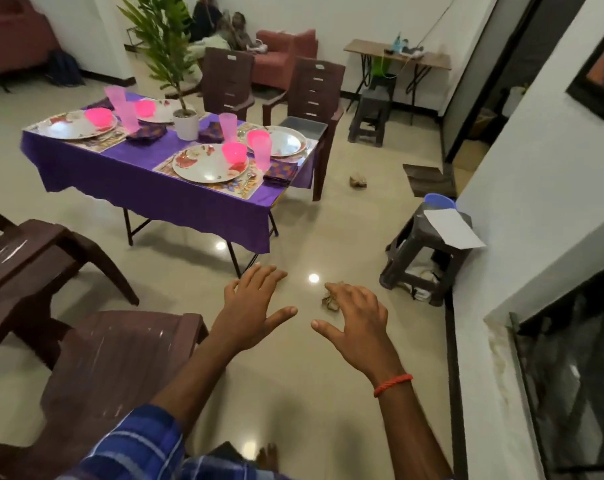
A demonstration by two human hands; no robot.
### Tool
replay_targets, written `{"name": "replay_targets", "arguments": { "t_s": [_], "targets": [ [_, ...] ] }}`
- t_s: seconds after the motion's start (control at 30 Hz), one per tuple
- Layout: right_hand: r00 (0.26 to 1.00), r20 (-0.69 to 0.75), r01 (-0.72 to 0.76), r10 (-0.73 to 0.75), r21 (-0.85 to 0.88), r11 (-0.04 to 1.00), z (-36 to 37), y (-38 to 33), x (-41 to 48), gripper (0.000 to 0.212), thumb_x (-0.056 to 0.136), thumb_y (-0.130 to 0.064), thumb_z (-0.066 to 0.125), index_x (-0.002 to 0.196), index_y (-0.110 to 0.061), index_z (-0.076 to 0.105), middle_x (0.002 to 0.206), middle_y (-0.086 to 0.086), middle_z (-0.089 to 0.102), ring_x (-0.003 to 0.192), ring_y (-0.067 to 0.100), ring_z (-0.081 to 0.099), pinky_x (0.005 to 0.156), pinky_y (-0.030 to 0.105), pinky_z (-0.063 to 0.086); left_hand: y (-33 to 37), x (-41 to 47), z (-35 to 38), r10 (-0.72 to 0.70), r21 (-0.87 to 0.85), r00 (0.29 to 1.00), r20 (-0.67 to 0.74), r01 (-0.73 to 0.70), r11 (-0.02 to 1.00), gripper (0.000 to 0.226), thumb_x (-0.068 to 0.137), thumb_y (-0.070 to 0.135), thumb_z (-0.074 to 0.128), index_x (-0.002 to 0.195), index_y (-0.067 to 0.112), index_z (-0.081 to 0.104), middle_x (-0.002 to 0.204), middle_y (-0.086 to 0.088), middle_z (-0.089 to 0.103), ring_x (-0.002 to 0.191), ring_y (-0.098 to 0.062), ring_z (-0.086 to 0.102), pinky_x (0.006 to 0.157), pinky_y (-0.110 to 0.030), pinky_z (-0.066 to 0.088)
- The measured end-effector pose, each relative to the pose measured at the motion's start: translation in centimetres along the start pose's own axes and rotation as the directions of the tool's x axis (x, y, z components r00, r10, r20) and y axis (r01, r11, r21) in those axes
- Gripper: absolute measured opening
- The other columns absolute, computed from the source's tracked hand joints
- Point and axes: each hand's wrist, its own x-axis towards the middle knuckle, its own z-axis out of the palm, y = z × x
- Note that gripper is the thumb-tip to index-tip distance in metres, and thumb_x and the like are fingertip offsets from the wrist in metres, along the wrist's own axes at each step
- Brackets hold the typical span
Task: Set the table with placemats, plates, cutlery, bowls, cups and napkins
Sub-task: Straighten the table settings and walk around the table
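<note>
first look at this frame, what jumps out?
The purple-clothed table at upper left grabs the eye: four floral plates, bright pink bowls and pink cups set around a potted plant. In front, the left hand and right hand hover open and empty above the glossy floor, well short of the table.

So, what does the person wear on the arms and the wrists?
The left arm has a blue checked sleeve, which ends near the elbow. The right forearm is bare, with a twisted orange-red cord bracelet round the wrist. No gloves, rings or watch are visible.
</note>
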Motion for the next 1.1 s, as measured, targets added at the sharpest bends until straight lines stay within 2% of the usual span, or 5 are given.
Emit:
{"name": "replay_targets", "arguments": {
  "t_s": [0.37, 0.67, 0.8, 0.97, 1.1],
  "targets": [
    [0.994, 0.066, 0.084, -0.083, -0.027, 0.996, 0.5, 0.7, 13.1, 0.071, 0.089, -0.066, 0.057, 0.15, -0.042, 0.031, 0.155, -0.007, 0.036, 0.147, 0.017, 0.021, 0.12, 0.048, 0.018, -3.8, 9.5, 0.1, -0.102, -0.027, 0.995, -0.013, 0.101, 0.995, 0.075, 0.091, 0.08, 0.038, 0.153, 0.038, 0.032, 0.163, 0.012, 0.028, 0.155, -0.015, 0.014, 0.117, -0.051, 0.024],
    [0.971, 0.121, 0.211, -0.208, -0.016, 0.977, 0.2, 2.0, 25.2, 0.068, 0.09, -0.062, 0.059, 0.149, -0.038, 0.036, 0.152, -0.008, 0.04, 0.145, 0.017, 0.023, 0.115, 0.041, 0.02, -7.7, 16.6, 0.9, -0.272, -0.003, 0.962, -0.03, 0.272, 0.962, 0.075, 0.091, 0.078, 0.043, 0.153, 0.038, 0.032, 0.165, 0.012, 0.026, 0.156, -0.013, 0.011, 0.117, -0.048, 0.023],
    [0.956, 0.115, 0.272, -0.27, 0.005, 0.962, -0.2, 2.6, 31.4, 0.068, 0.088, -0.063, 0.061, 0.147, -0.039, 0.038, 0.148, -0.01, 0.043, 0.143, 0.017, 0.026, 0.114, 0.041, 0.022, -8.6, 21.5, 0.5, -0.324, 0.019, 0.945, -0.035, 0.325, 0.946, 0.08, 0.089, 0.084, 0.034, 0.154, 0.038, 0.03, 0.165, 0.012, 0.025, 0.156, -0.013, 0.011, 0.118, -0.049, 0.024],
    [0.921, 0.147, 0.355, -0.36, 0.057, 0.933, 0.2, 2.2, 37.6, 0.08, 0.074, -0.077, 0.038, 0.144, -0.038, 0.041, 0.144, -0.008, 0.047, 0.138, 0.02, 0.033, 0.111, 0.042, 0.026, -9.5, 25.9, 0.5, -0.397, 0.024, 0.913, -0.09, 0.401, 0.916, 0.083, 0.086, 0.085, 0.03, 0.154, 0.039, 0.031, 0.165, 0.012, 0.026, 0.156, -0.012, 0.012, 0.118, -0.046, 0.023],
    [0.885, 0.225, 0.401, -0.407, 0.075, 0.913, 1.6, 1.7, 41.0, 0.075, 0.082, -0.069, 0.052, 0.148, -0.038, 0.036, 0.146, -0.008, 0.043, 0.14, 0.019, 0.03, 0.114, 0.041, 0.024, -10.5, 26.8, 1.1, -0.45, 0.023, 0.888, -0.097, 0.454, 0.891, 0.086, 0.083, 0.087, 0.027, 0.154, 0.038, 0.034, 0.164, 0.011, 0.028, 0.156, -0.014, 0.014, 0.118, -0.047, 0.023]
  ]
}}
